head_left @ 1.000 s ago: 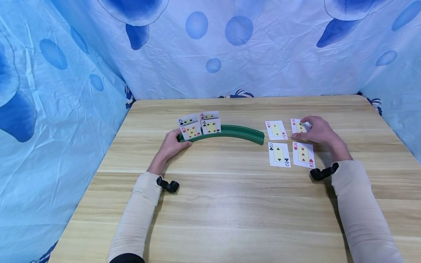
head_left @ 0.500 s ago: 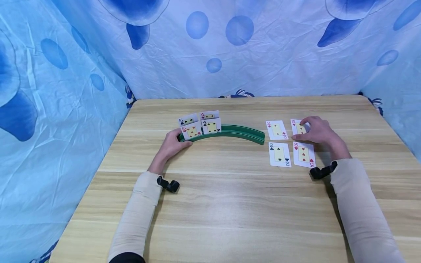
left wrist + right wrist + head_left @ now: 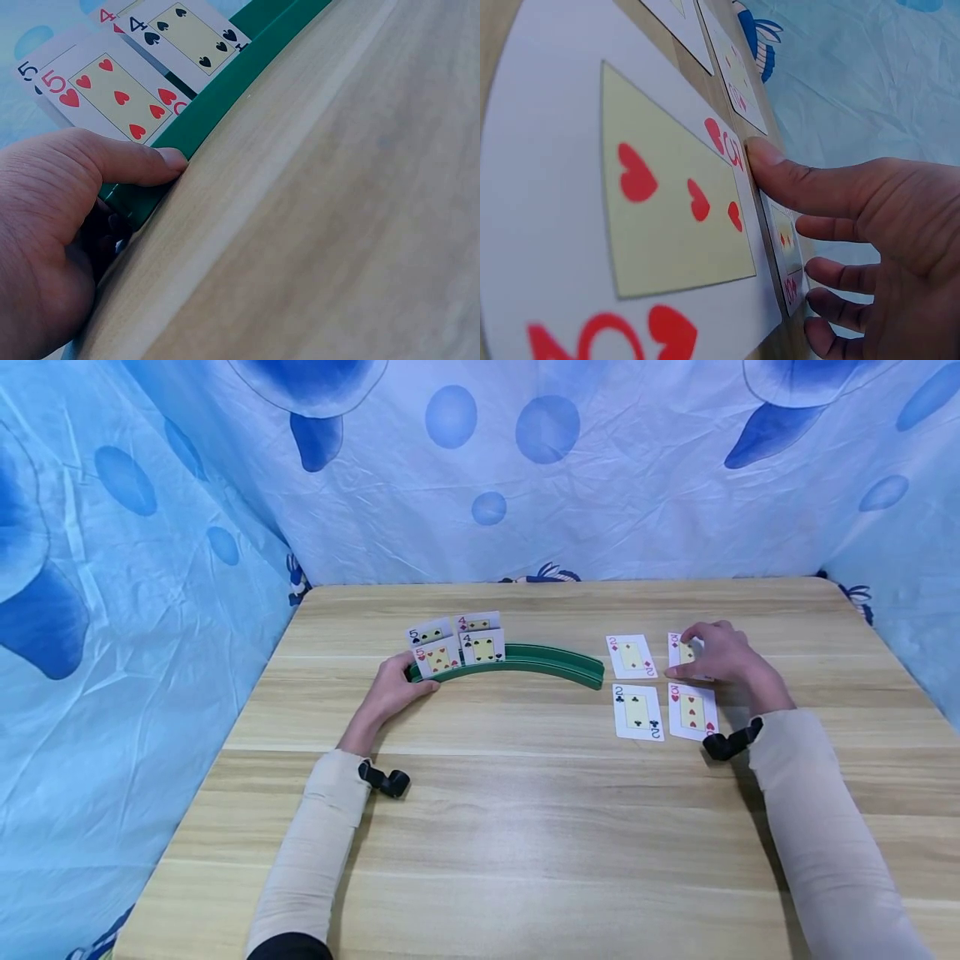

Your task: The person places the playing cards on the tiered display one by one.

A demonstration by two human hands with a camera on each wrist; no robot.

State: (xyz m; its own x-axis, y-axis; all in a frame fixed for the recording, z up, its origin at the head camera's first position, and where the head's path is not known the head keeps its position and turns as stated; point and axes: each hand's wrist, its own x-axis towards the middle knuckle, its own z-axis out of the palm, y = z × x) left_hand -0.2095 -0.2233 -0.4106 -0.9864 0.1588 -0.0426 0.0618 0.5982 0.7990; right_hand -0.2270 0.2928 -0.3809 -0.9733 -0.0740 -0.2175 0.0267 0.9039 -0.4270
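My left hand (image 3: 393,687) grips the left end of a curved green card holder (image 3: 553,662); in the left wrist view its thumb presses the front wall. Playing cards stand in the holder: the five of hearts (image 3: 120,97) before a five of spades (image 3: 431,631), and the four of spades (image 3: 482,648) before a four of diamonds (image 3: 478,621). My right hand (image 3: 723,656) pinches the three of diamonds (image 3: 677,650) at the table's right, thumb at the near edge, fingers over the far side. Its palm hides part of that card. Just nearer lies the three of hearts (image 3: 692,710).
Left of the threes, the two of diamonds (image 3: 631,657) and two of clubs (image 3: 637,712) lie face up on the wooden table (image 3: 525,827). A blue patterned curtain (image 3: 622,518) hangs behind and at both sides of the table.
My right hand has shifted slightly, and the three of diamonds has slid a little to the right and turned straighter under it. My left hand and the card holder have stayed in place.
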